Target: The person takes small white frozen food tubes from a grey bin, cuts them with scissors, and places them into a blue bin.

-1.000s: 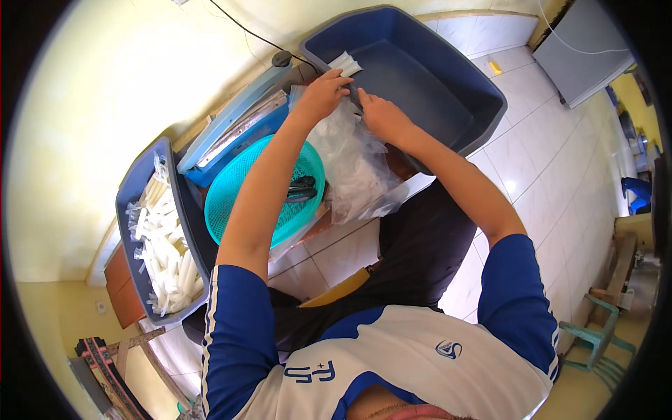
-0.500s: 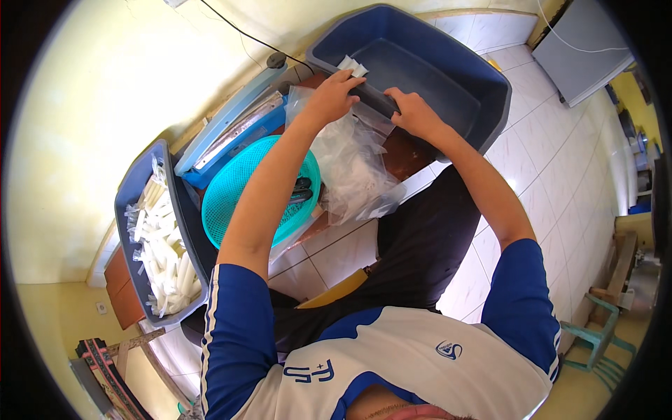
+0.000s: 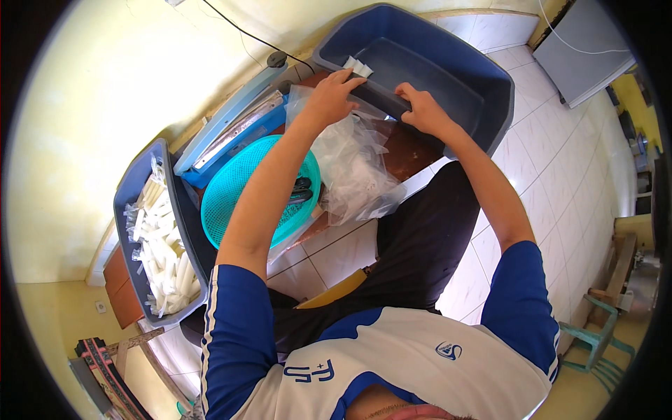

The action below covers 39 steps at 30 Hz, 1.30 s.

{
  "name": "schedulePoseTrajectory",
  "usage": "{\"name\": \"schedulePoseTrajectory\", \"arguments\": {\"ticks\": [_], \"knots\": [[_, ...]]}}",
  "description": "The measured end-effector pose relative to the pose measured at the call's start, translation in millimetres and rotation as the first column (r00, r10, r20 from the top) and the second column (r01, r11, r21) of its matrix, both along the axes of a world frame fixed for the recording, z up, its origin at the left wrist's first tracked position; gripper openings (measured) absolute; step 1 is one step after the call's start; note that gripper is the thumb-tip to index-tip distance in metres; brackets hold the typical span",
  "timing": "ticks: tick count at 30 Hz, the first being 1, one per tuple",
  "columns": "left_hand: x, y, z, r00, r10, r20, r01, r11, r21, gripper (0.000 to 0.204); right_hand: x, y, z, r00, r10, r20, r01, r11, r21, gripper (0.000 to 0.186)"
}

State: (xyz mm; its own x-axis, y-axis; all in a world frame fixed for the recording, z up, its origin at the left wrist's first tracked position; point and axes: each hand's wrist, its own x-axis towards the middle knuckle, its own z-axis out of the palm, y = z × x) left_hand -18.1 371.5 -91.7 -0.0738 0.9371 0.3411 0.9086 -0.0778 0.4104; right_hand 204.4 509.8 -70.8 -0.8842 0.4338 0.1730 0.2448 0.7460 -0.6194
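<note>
You have a pile of clear plastic bags on the low table, just below your hands. Many small white filled packets lie in the blue tub on your left.

Both hands now grip the near rim of the big blue tub: left hand and right hand have left the plastic bags.
</note>
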Motion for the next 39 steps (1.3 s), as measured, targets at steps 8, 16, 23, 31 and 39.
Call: {"name": "schedulePoseTrajectory", "arguments": {"ticks": [8, 16, 23, 31, 39], "knots": [[3.2, 1.5, -8.4, 0.999, -0.01, -0.05, 0.013, 0.998, 0.057, 0.064, 36.0, 16.7, 27.7, 0.987, -0.09, 0.131, 0.088, 0.996, 0.022, 0.051], [4.6, 18.6, -11.7, 0.998, -0.003, -0.063, 0.012, 0.99, 0.141, 0.053, 70.5, 57.5, 25.7, 0.977, -0.19, 0.093, 0.184, 0.981, 0.068, 0.046], [24.0, 32.4, 2.3, 0.984, -0.173, -0.035, 0.176, 0.976, 0.131, 0.035, 78.6, 80.7, 12.0, 0.833, -0.516, 0.199, 0.413, 0.821, 0.395, 0.031], [27.7, 39.8, 7.2, 0.971, -0.191, 0.146, 0.183, 0.981, 0.064, 0.031, 28.8, 38.5, 10.3, 0.977, -0.21, 0.034, 0.188, 0.928, 0.323, 0.036], [47.2, 46.0, 8.6, 0.909, -0.282, 0.306, 0.277, 0.959, 0.059, 0.031, 55.0, 55.0, 25.3, 0.967, -0.21, 0.142, 0.183, 0.966, 0.184, 0.036]]}}
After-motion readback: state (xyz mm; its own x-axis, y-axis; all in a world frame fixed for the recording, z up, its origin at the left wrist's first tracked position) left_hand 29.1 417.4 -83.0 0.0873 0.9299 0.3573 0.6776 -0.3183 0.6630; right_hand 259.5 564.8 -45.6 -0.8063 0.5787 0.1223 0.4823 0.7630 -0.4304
